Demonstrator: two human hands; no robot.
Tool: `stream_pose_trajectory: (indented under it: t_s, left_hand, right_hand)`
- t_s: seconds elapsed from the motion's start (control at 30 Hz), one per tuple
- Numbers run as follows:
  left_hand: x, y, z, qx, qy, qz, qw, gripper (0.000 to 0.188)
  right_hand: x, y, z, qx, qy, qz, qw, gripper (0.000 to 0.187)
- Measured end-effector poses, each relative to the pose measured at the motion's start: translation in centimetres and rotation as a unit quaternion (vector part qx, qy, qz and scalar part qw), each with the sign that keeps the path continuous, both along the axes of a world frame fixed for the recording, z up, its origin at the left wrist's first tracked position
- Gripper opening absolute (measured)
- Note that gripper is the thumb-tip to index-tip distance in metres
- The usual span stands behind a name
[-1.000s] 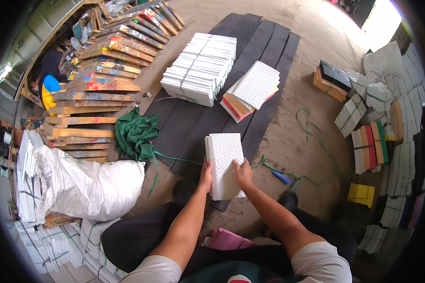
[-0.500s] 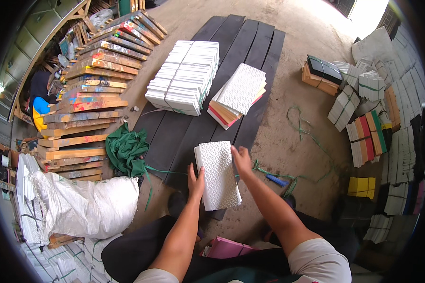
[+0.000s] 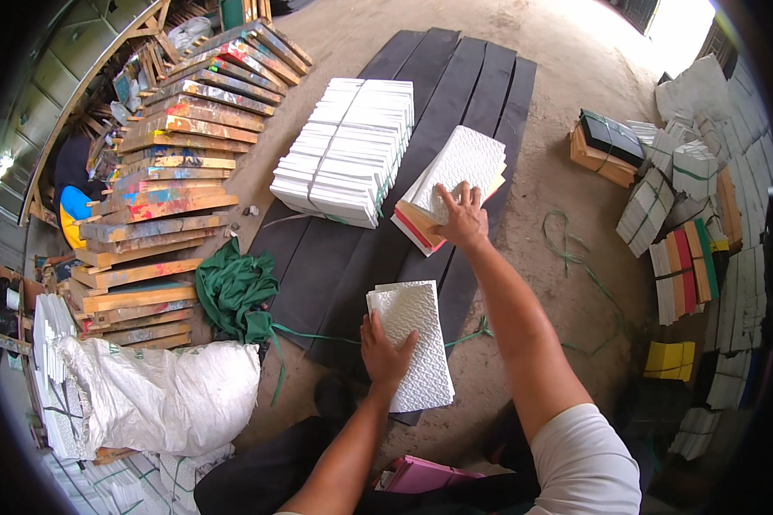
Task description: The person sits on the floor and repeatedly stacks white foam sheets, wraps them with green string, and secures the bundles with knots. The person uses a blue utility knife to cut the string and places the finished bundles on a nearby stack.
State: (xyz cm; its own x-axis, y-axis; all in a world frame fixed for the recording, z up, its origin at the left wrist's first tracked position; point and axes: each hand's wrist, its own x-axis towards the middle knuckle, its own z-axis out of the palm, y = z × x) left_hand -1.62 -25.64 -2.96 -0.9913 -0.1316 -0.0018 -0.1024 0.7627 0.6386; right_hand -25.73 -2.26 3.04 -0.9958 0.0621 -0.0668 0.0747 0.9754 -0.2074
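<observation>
A small stack of white embossed sheets lies on the dark planks in front of me. My left hand rests on its left side with the fingers spread. Farther out, my right hand reaches onto a second stack of embossed sheets, white on top with red, tan and yellow ones beneath. Its fingers are spread over the near part of that stack. Left of this stack stands a large tied bundle of white sheets. Green twine runs along the planks and under the near stack.
Paint-stained wooden frames line the left. Nearer are a green cloth and a bulging white sack. Tied bundles and a yellow block sit along the right. A pink bundle lies near my legs. Loose twine trails on the floor.
My right hand has left the near stack and moved forward onto the multicoloured stack. The near stack, earlier between both hands, now lies under my left hand. The view has shifted slightly.
</observation>
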Motion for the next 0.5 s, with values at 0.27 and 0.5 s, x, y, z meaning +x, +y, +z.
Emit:
stream_pose_trajectory:
  t_s: [0.27,0.5]
  left_hand:
    - [0.0,-0.5,0.1,0.020,0.005,0.000,1.000,0.109]
    - [0.2,-0.3,0.0,0.030,0.010,-0.003,0.999,0.107]
  right_hand:
    - [-0.1,1.6,0.3,0.019,0.005,0.089,0.996,0.094]
    - [0.5,3.4,-0.6,0.149,0.144,0.096,0.974,0.078]
